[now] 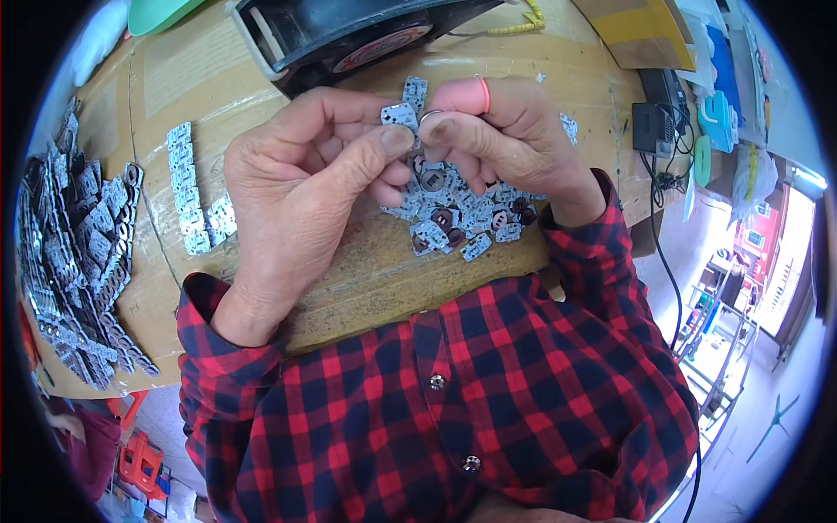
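We are seeing the left hand (301,179) pinching a board (398,114), whose visible part is lying roughly left to right. Just right of it, the right hand (427,122) is pinching a round piece (430,114), edge showing. Board and piece are sitting close together, though we are not managing to tell whether they are touching. The hands are hiding much of both, and they are partly covering the pile (471,234) below.
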Demonstrator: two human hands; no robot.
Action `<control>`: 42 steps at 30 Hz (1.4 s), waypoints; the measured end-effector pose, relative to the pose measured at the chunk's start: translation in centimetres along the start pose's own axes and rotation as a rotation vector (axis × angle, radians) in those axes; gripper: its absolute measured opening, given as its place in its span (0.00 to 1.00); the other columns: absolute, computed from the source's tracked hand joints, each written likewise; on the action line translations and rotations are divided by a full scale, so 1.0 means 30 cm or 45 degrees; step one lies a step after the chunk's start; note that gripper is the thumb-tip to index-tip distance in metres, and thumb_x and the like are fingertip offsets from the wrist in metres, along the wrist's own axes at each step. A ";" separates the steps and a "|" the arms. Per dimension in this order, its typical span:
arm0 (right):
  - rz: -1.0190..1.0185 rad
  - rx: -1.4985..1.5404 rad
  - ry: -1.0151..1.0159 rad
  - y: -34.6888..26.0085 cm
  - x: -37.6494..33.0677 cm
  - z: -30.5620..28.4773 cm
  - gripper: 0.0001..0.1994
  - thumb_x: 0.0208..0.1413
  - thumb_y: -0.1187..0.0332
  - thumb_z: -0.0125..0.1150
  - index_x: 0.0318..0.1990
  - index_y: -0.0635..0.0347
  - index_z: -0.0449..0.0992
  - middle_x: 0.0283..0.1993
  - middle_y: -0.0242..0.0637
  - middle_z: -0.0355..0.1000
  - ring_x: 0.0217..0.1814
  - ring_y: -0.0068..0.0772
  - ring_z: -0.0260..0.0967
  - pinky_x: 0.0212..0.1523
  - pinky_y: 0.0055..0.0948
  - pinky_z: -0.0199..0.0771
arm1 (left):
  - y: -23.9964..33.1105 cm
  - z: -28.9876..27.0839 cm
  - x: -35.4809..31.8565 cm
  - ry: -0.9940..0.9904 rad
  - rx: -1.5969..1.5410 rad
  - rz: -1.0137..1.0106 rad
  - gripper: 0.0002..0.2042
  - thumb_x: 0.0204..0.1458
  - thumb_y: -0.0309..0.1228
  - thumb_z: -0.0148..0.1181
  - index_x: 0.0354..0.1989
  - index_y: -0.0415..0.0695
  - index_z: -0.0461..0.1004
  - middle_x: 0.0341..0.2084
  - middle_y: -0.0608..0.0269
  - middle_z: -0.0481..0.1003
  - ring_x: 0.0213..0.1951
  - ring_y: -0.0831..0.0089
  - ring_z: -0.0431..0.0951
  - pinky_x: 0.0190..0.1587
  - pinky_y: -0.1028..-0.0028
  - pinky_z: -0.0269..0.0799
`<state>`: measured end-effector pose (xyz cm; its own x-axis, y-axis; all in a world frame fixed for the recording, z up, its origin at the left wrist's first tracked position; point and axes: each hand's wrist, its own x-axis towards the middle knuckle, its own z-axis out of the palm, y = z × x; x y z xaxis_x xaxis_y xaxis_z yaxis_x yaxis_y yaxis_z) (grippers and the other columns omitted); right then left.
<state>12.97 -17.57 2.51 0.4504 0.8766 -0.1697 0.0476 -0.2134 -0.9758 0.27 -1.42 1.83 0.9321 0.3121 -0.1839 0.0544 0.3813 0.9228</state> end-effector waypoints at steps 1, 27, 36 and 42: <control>-0.074 0.006 -0.006 0.000 -0.001 0.003 0.09 0.62 0.68 0.54 0.36 0.66 0.76 0.26 0.33 0.73 0.14 0.15 0.63 0.13 0.14 0.60 | 0.002 -0.002 0.001 -0.014 -0.023 -0.027 0.07 0.53 0.21 0.60 0.39 0.33 0.76 0.26 0.60 0.79 0.26 0.81 0.78 0.25 0.85 0.74; 0.319 0.619 -0.067 -0.012 0.011 0.009 0.16 0.64 0.61 0.50 0.26 0.62 0.70 0.12 0.26 0.56 0.06 0.18 0.54 0.07 0.18 0.51 | -0.038 0.027 0.005 -0.090 -0.004 0.199 0.08 0.58 0.22 0.53 0.41 0.30 0.74 0.25 0.59 0.76 0.25 0.79 0.77 0.26 0.81 0.77; 0.329 0.573 0.137 -0.010 0.037 -0.013 0.17 0.63 0.62 0.48 0.23 0.61 0.68 0.10 0.26 0.52 0.06 0.17 0.49 0.05 0.21 0.52 | -0.029 0.051 -0.012 -0.002 -0.024 0.073 0.10 0.58 0.23 0.53 0.46 0.31 0.72 0.27 0.58 0.77 0.25 0.80 0.77 0.26 0.82 0.76; 0.272 0.695 0.217 0.014 0.048 -0.038 0.17 0.63 0.63 0.48 0.22 0.59 0.65 0.10 0.26 0.51 0.06 0.16 0.46 0.05 0.20 0.52 | -0.032 0.036 -0.022 -0.034 0.109 0.120 0.10 0.57 0.22 0.55 0.46 0.31 0.73 0.29 0.61 0.77 0.26 0.83 0.76 0.26 0.83 0.75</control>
<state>14.67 -16.88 2.02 0.5381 0.7476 -0.3893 -0.5033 -0.0856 -0.8599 0.00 -2.94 1.44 0.9436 0.3194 -0.0871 -0.0046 0.2757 0.9612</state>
